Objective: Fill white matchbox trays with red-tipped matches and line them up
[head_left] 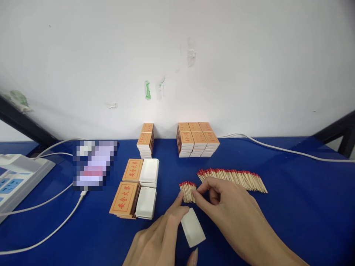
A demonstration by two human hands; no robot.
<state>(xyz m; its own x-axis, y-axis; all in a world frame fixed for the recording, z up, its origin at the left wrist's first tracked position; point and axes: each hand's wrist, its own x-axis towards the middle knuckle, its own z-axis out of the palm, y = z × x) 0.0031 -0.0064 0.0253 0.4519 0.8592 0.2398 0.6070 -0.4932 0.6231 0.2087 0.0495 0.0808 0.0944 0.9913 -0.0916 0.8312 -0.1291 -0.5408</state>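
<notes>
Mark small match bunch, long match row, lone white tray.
Small match bunch (188,193): head view, on the sticks, mid-bunch.
Long match row (240,178): head view, on the sticks, near mid-row.
Lone white tray (193,228): head view, middle of its visible face.

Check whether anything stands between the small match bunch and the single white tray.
The left hand, partly: one fingertip sits at the tray's upper-left corner, in the gap below the bunch. Nothing else visible.

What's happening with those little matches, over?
Left hand at left edge of small match bunch, right hand at its right edge. White tray between hands, nearer side. Bigger match row beyond right hand. Nothing visibly blocking the bunch.
</notes>
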